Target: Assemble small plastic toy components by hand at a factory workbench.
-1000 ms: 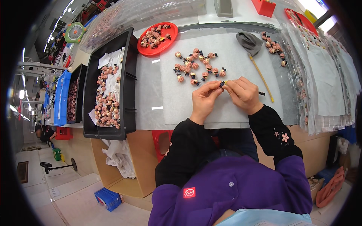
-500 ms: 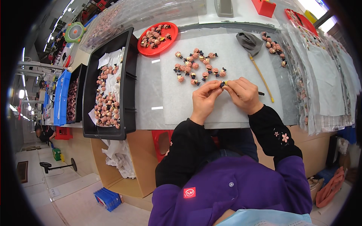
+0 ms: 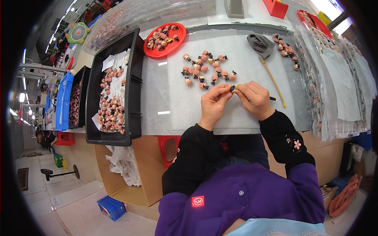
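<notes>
Between the fingertips of both hands is a small figurine (image 3: 232,88), its dark blue part showing. My left hand (image 3: 214,104) pinches it from the left, and my right hand (image 3: 254,98) closes on it from the right. A dark pen-like stick (image 3: 272,98) pokes out beside my right hand; whether the hand holds it is hidden. Just beyond my hands, a loose group of small pink-haired figurines (image 3: 204,68) with dark bodies lies on a white sheet (image 3: 189,112).
At the left stands a black crate (image 3: 134,90) with more figurines on white paper. A red plate (image 3: 165,55) of figurines sits behind it. To the right lie a grey cloth-covered tool with a yellow stick (image 3: 272,78), a figurine row (image 3: 286,51) and stacked clear trays (image 3: 338,86).
Hardly anything differs. Both hands stay in the same place with the small figurine between their fingertips, and the figurines on the sheet have not moved.
</notes>
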Action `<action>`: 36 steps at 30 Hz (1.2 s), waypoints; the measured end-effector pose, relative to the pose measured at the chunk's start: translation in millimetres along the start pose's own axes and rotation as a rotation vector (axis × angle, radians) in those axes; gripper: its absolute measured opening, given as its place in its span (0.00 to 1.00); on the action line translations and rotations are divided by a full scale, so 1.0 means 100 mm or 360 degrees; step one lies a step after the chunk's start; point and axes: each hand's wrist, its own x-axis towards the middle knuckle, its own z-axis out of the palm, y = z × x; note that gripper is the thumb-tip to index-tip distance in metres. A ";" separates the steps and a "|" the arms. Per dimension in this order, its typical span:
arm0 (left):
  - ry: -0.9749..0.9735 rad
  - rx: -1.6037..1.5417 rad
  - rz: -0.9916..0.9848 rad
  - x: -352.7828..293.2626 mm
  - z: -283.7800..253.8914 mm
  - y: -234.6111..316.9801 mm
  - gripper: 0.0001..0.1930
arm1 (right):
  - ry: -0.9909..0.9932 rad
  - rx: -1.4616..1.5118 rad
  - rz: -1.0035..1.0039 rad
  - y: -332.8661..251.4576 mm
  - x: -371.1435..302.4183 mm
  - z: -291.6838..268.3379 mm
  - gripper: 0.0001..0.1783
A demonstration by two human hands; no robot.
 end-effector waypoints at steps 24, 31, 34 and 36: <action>0.0022 -0.0138 -0.0170 0.00 0.02 0.04 0.11 | 0.0130 0.0166 -0.0115 -0.06 0.06 0.00 0.07; 0.0151 -0.0232 -0.0282 0.03 -0.04 0.09 0.12 | -0.0107 0.0199 -0.0119 -0.02 -0.01 -0.06 0.07; 0.0095 -0.0220 -0.0275 0.02 -0.03 0.08 0.12 | 0.0041 0.0131 -0.0032 -0.05 0.04 -0.05 0.07; 0.0075 -0.0207 -0.0284 0.02 -0.02 0.09 0.12 | 0.0056 0.0095 0.0039 -0.03 0.02 -0.03 0.07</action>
